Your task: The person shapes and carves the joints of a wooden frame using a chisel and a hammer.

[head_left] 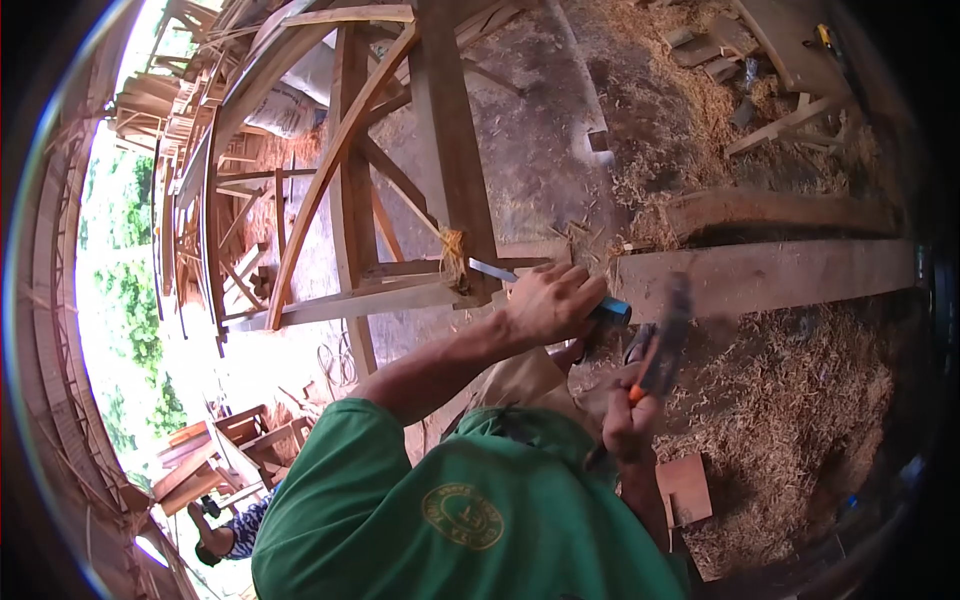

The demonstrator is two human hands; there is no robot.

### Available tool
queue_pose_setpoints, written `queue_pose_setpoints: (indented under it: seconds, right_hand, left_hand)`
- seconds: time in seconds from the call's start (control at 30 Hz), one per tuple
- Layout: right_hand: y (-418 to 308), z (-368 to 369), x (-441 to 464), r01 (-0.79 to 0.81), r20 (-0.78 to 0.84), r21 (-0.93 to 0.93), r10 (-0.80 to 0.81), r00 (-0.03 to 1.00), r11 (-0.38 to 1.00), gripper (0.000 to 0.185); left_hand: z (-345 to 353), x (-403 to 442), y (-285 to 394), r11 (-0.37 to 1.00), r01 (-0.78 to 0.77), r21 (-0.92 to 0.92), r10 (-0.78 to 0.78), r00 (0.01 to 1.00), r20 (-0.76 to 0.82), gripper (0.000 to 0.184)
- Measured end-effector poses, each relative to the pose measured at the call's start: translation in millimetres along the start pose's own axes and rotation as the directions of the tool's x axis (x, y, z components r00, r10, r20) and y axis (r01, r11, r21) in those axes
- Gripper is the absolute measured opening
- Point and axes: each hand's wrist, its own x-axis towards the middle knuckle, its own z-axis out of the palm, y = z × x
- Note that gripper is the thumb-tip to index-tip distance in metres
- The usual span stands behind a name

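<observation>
My left hand [552, 303] is closed around a chisel with a blue handle [612, 311]. The chisel's bright blade [492, 270] points left, its tip at the lower end of an upright wooden post [447, 130]. Frayed wood shavings [454, 256] cling to the post beside the tip. Lower and to the right, my right hand [632, 424] grips a hammer [668, 345] by its orange and dark handle. Motion blurs the hammer's head, which is raised apart from the chisel's butt.
The post belongs to a timber frame with slanted braces [330, 190]. A long plank [760, 285] lies to the right, near a rough slab [780, 212]. Shavings [800, 420] cover the floor. Another person [228, 535] is at lower left, near stacked wood pieces.
</observation>
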Motion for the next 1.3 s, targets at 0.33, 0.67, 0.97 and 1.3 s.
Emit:
queue_pose_setpoints:
  seconds: [0.33, 0.67, 0.97, 1.3]
  right_hand:
    - [-36.5, 15.0, -4.5, -0.211, 0.039, 0.19, 0.207, 0.978, 0.959, 0.053]
    - [8.8, 19.8, -15.1, -0.219, -0.058, 0.301, 0.247, 0.967, 0.928, 0.007]
    - [-12.4, -22.3, -34.9, -0.323, -0.225, 0.554, 0.512, 0.829, 0.767, 0.012]
    - [-28.3, -0.5, -5.4, -0.083, -0.269, 0.156, 0.123, 0.955, 0.984, 0.003]
  left_hand:
    - [-4.0, -1.4, 0.6, 0.999, -0.04, 0.0, 0.04, 0.999, 0.036, 0.026]
    - [15.5, -4.5, -8.6, 0.995, 0.016, 0.095, -0.036, 0.977, 0.211, 0.02]
    - [16.6, -2.0, -1.1, 0.983, 0.088, 0.16, -0.15, 0.885, 0.44, 0.017]
    - [-16.9, 10.8, -3.6, 0.99, 0.138, 0.002, -0.138, 0.99, 0.043, 0.029]
